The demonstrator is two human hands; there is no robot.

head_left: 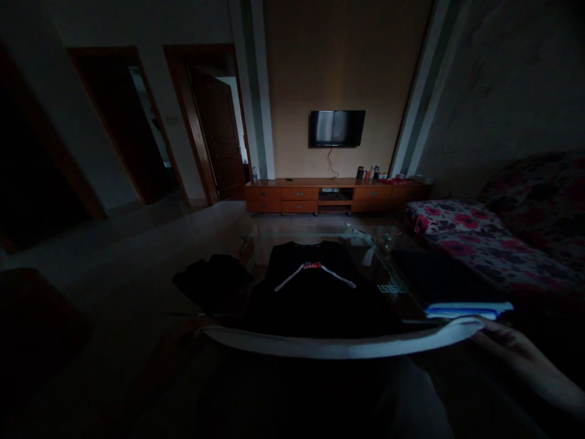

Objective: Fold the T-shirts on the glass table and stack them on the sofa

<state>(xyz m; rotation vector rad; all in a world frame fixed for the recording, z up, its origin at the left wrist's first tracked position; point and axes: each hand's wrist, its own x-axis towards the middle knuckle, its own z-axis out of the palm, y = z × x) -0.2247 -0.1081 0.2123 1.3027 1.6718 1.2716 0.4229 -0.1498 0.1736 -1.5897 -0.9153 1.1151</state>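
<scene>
A black shirt point(315, 305) lies spread on a glass table, its neckline away from me. Red-and-white lettering and two slanting white strips mark its chest. Along its near edge runs a wide white hem point(338, 349), stretched across and sagging slightly in the middle. My right hand point(498, 341) pinches the hem's right end between thumb and fingers. At the opposite end, my left hand point(189, 329) is closed on the hem, though deep shadow hides most of its fingers. A dark bundle of cloth point(212, 277) sits left of the shirt.
Folded dark, white and blue clothes point(466, 305) are stacked at the right, beside a flowered sofa point(461, 216). The glass table point(388, 274) has a patterned border. Across the dim room stand a wooden TV cabinet point(299, 194) and a wall-mounted television point(337, 128).
</scene>
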